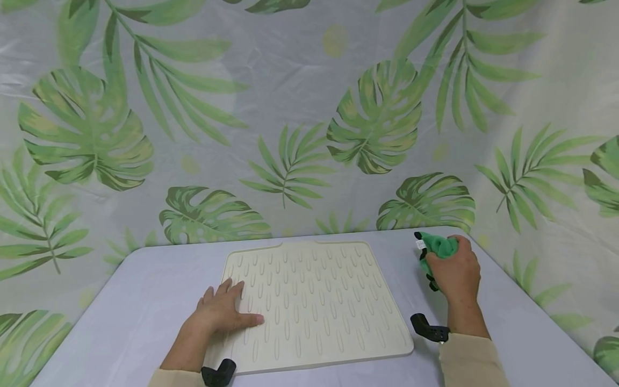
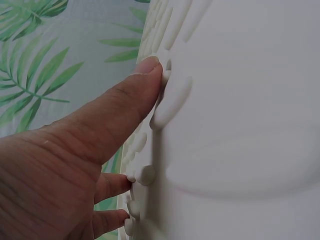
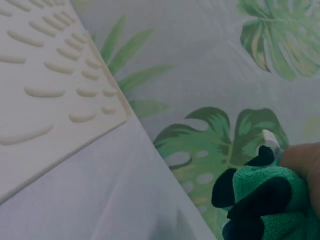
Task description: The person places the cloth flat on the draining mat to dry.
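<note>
A cream mat (image 1: 314, 301) with rows of raised oval ridges lies on the white table. My left hand (image 1: 217, 312) rests on its left side, fingers spread; in the left wrist view the thumb (image 2: 120, 107) touches a ridge. At the table's right side my right hand (image 1: 456, 269) grips a bunched green fluffy cloth (image 1: 437, 247) with dark trim and a small white label. The right wrist view shows this cloth (image 3: 270, 200) crumpled beneath the fingers, its far part hidden by the hand.
White tabletop (image 1: 126, 312) surrounds the mat. Behind and beside the table hangs a grey-white sheet (image 1: 290, 80) printed with green leaves. A black wrist mount (image 1: 220, 372) sits at the left cuff, another black mount (image 1: 429, 328) at the right.
</note>
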Demonstrator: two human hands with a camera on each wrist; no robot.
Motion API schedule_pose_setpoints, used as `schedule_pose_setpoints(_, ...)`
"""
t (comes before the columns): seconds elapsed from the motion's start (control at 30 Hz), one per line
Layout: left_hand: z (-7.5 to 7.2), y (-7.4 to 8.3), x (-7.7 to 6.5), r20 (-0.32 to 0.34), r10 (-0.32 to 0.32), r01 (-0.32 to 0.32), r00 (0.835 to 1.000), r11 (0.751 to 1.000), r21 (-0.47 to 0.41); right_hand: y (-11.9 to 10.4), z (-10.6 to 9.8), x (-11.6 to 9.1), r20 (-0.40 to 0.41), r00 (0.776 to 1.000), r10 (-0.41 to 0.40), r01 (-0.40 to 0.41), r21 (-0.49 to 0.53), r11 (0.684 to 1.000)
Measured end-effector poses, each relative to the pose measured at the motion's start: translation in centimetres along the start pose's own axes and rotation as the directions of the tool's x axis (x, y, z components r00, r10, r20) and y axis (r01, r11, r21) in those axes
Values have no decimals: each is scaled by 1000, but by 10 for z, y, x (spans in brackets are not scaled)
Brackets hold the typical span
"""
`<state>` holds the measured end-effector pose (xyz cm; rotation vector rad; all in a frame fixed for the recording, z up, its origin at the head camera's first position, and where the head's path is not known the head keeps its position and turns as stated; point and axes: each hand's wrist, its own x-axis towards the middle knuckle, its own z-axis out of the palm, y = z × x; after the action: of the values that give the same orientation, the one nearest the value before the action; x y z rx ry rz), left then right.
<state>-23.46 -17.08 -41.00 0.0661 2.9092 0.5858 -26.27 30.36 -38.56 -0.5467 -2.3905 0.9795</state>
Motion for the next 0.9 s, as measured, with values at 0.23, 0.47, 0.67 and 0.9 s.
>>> schedule_pose_setpoints(0.23, 0, 1, 0, -1, -1, 1, 1000, 1000, 1, -4, -1, -1, -41, 999, -3, 4, 35, 999)
schedule_pose_setpoints(0.47, 0, 2, -1, -4, -7, 7, 1000, 1000, -2, -13, 1, -5, -44, 999, 4, -1, 74, 997)
schedule_pose_setpoints(0.67, 1, 1, -1, -11, -9, 9, 1000, 1000, 0, -19, 1, -7, -16, 1000, -11, 12, 79, 997)
schedule_pose_setpoints(0.9, 1, 1, -1, -16, -5, 5, 1000, 1000, -4, -30, 1, -10, 24, 999, -46, 44, 88, 995)
